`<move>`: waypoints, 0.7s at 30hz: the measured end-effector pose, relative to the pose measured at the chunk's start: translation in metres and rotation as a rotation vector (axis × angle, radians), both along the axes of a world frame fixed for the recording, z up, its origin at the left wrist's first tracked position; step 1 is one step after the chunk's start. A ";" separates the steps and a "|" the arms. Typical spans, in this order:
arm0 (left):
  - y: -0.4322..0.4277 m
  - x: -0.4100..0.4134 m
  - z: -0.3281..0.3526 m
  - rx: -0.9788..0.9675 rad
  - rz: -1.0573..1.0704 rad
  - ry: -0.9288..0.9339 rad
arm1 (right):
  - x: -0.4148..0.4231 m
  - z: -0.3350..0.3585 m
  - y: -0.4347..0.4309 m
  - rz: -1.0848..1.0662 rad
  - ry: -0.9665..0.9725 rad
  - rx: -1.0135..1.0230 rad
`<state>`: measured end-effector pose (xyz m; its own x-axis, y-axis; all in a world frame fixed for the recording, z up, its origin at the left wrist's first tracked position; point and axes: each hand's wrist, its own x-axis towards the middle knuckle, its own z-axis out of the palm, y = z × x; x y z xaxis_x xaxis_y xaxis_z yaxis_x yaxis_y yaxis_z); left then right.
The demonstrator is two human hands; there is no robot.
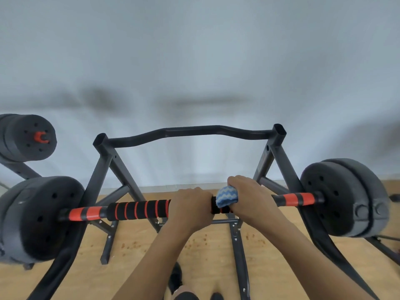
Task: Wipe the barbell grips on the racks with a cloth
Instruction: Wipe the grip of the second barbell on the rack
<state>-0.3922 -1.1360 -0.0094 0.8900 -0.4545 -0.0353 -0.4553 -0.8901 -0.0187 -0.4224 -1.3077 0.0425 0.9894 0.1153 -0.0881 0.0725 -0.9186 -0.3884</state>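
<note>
A barbell lies across a dark steel rack [101, 169], its black foam grip with orange rings [138, 210] running left to right. My left hand [191, 207] is wrapped around the grip near its middle. Just to the right, my right hand [251, 198] presses a blue and white cloth [226, 197] around the bar. A short stretch of grip shows between the two hands. Orange and black sleeves [299, 199] lead to black weight plates at the left end [45, 217] and the right end [337, 198].
A second loaded bar end with black plates [30, 137] juts in at the upper left. The rack's curved top crossbar [190, 132] stands against a pale wall. Rack feet spread over the wooden floor [134, 267]. A dark shoe [176, 278] shows below.
</note>
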 end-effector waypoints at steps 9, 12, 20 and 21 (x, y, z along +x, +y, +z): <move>0.001 -0.008 0.010 -0.125 0.033 0.219 | 0.004 0.006 0.004 0.012 0.077 0.009; 0.002 0.004 0.023 -0.028 0.082 0.390 | 0.007 0.004 0.005 -0.009 0.093 0.023; 0.004 -0.017 -0.001 -0.106 0.098 0.058 | 0.004 0.015 0.002 0.071 0.153 0.013; 0.005 -0.022 -0.005 -0.111 0.094 0.016 | 0.003 0.016 0.001 0.072 0.161 0.014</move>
